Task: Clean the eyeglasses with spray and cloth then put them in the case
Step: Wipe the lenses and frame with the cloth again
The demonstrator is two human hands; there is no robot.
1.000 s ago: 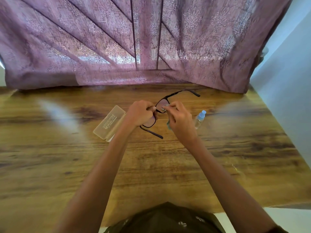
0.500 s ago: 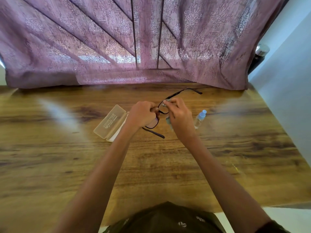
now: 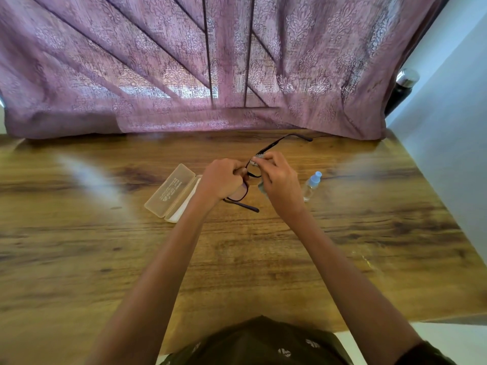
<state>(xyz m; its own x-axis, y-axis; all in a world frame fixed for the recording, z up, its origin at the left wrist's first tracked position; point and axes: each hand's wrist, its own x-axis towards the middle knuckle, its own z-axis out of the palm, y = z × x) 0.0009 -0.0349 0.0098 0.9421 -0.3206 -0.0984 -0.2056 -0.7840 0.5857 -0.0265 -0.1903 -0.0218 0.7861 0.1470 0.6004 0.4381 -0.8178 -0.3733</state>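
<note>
At table (image 3: 79, 259) centre: left hand (image 3: 224, 180) pinching glasses (image 3: 242, 192) frame, right hand (image 3: 279, 180) pinching cloth (image 3: 257, 160) on lens. Light, fragile; best gripped by rim. Case (image 3: 171, 192) at nine o'clock, spray (image 3: 311, 185) at three.

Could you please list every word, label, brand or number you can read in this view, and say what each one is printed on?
Nothing here can be read with confidence.
Open glasses case: several lines of print on the translucent lid, too small and blurred to read.
Spray bottle: no label legible.
Eyeglasses, held in the left hand and right hand: no marking visible on the frame.
Dark garment at the bottom edge: small white marks, not legible.
</note>
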